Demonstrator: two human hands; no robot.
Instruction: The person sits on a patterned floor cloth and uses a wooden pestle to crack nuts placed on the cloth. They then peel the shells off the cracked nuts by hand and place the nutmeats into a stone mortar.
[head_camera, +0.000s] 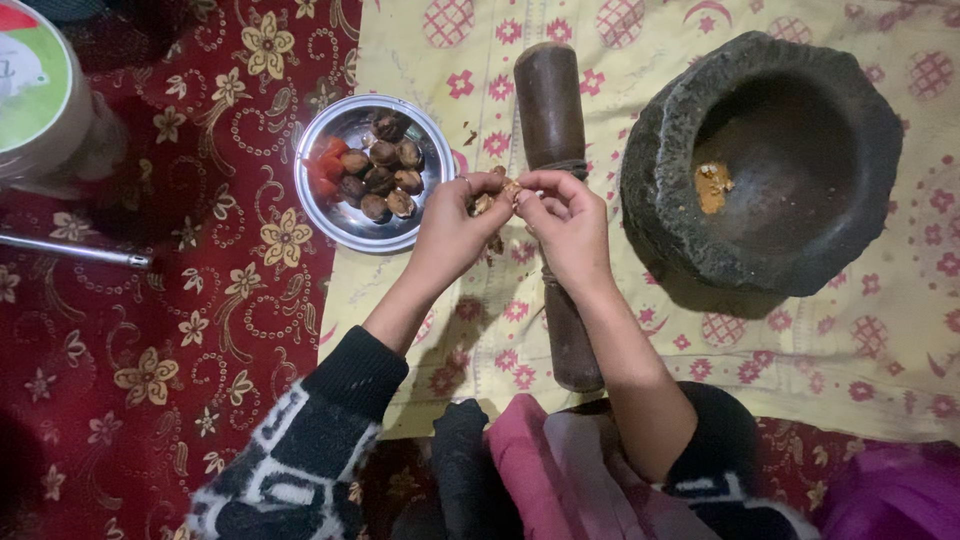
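My left hand (452, 232) and my right hand (563, 222) meet above a yellow patterned cloth (800, 360), both pinching a small brown nut (503, 193) between their fingertips. Just left of them a steel bowl (340, 222) holds several dark brown nuts (383, 170) and some red pieces (326, 162). Under my hands a long dark wooden pestle (550, 110) lies on the cloth. To the right stands a heavy stone mortar (770, 165) with a little orange paste (711, 185) inside it.
A red floral carpet (160, 340) covers the floor on the left. A round container with a green and white lid (40, 90) stands at the top left, and a thin metal rod (75, 250) lies below it. Pink and purple clothing (560, 470) fills the bottom edge.
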